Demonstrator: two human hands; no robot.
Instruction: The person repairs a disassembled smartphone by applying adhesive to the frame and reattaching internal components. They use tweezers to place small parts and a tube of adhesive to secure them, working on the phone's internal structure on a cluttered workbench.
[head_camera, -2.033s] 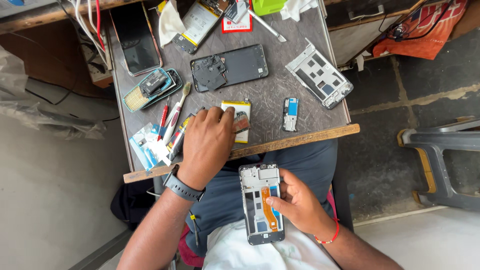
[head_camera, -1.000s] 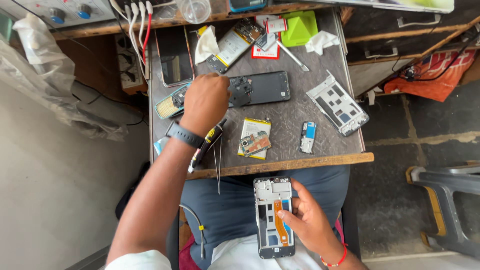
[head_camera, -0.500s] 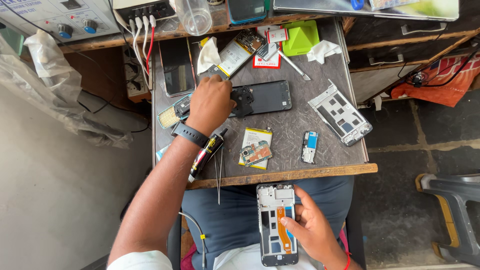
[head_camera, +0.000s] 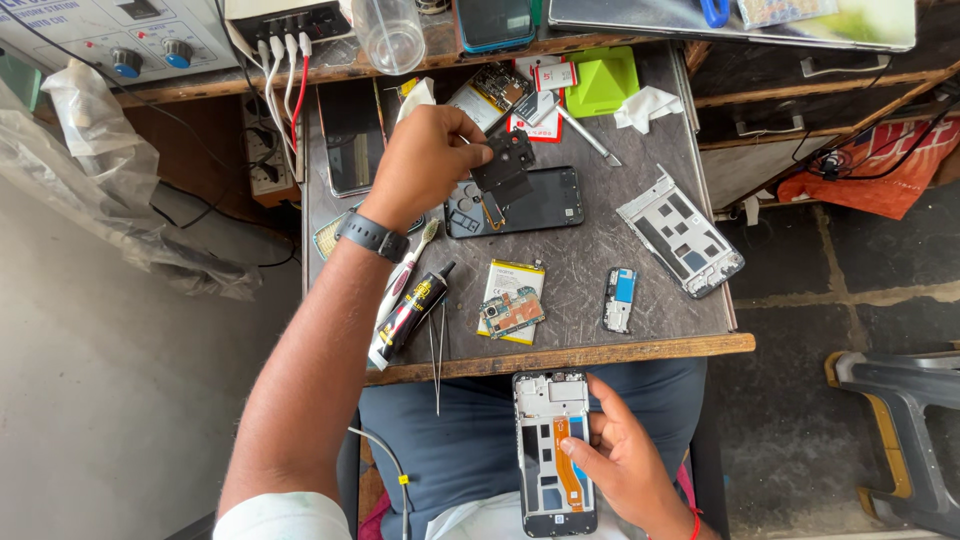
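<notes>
Left hand, smartwatch on the wrist, reaching to the far middle of the worktop, thumb and fingers pinching a small black cover plate: flat, irregular in outline, with cut-outs, tilted just above a black phone back shell. Right hand below the near edge, over the lap, fingers curled round an opened phone frame, thumb on its orange flex strip; silvery inside, screen side down. Near the front edge: 1 small circuit board on a yellow-edged battery, 1 black glue tube, tweezers. Toward the right edge, 1 bare silver mid-frame lying askew.
</notes>
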